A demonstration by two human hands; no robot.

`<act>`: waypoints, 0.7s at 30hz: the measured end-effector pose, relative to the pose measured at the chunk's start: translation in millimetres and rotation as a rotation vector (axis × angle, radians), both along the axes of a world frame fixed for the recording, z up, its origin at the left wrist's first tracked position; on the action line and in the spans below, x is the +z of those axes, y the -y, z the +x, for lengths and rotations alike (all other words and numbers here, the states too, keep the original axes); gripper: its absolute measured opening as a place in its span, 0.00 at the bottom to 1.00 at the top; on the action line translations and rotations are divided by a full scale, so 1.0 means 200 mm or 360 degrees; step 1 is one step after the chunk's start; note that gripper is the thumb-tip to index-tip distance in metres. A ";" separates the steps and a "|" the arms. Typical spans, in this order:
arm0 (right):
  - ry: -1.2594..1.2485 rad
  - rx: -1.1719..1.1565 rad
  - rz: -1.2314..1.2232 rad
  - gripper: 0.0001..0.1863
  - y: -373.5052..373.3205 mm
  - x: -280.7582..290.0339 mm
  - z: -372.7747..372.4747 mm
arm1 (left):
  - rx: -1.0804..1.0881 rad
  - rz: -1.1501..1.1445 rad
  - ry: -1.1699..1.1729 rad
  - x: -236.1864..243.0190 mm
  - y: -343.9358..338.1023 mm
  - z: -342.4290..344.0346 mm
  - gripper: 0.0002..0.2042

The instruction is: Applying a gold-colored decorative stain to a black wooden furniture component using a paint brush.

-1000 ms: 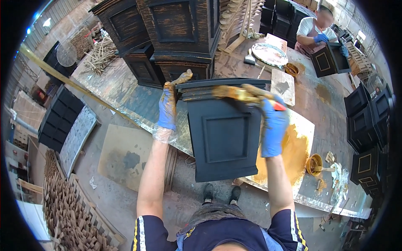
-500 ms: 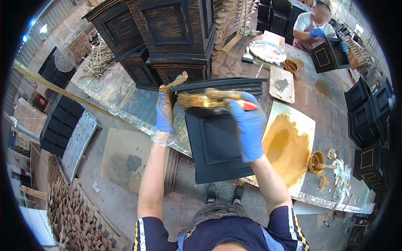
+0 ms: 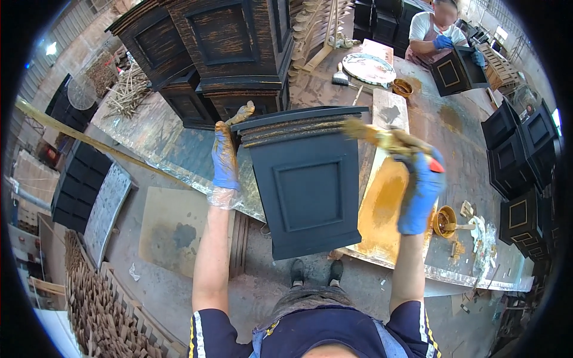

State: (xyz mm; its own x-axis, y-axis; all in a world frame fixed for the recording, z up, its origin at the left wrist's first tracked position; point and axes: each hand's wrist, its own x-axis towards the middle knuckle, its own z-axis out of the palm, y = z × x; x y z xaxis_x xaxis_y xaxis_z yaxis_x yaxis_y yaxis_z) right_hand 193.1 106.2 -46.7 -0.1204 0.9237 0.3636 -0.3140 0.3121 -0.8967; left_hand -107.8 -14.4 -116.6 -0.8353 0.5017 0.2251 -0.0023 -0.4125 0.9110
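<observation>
Gilding the rim, mid-frame

My left hand (image 3: 225, 156) grips the dark square wooden planter box's (image 3: 307, 179) left rim; my right hand (image 3: 421, 191) is closed around a gold-laden brush (image 3: 382, 138). Likely next: steady strokes along the moulding.

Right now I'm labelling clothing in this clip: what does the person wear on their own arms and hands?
Both hands wear blue gloves: the left hand glove is smeared with gold-brown paint and has a clear plastic cuff at the wrist; the right hand glove shows a red patch. Forearms are uncovered. Short dark navy sleeves carry yellow and white stripes.
</observation>
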 end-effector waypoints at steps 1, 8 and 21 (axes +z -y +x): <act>0.0074 0.0025 -0.0030 0.10 0.06 0.00 -0.07 | -0.0139 0.0067 0.0075 -0.04 0.00 -0.04 0.26; 0.0315 0.0367 0.0098 0.11 0.25 0.01 -0.50 | -0.0328 0.0073 0.0013 0.09 -0.02 0.08 0.26; 0.0226 0.0121 -0.0028 0.12 0.16 0.03 -0.22 | -0.0157 0.0095 -0.0017 -0.09 -0.03 -0.09 0.27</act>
State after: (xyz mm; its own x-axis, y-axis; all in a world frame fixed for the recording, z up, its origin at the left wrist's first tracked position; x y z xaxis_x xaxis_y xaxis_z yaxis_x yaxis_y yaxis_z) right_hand 148.3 74.3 -40.6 -0.2391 0.9161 0.3219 -0.2058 0.2762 -0.9388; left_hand -126.8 -9.4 -133.8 -0.7800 0.5666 0.2656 -0.0362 -0.4645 0.8848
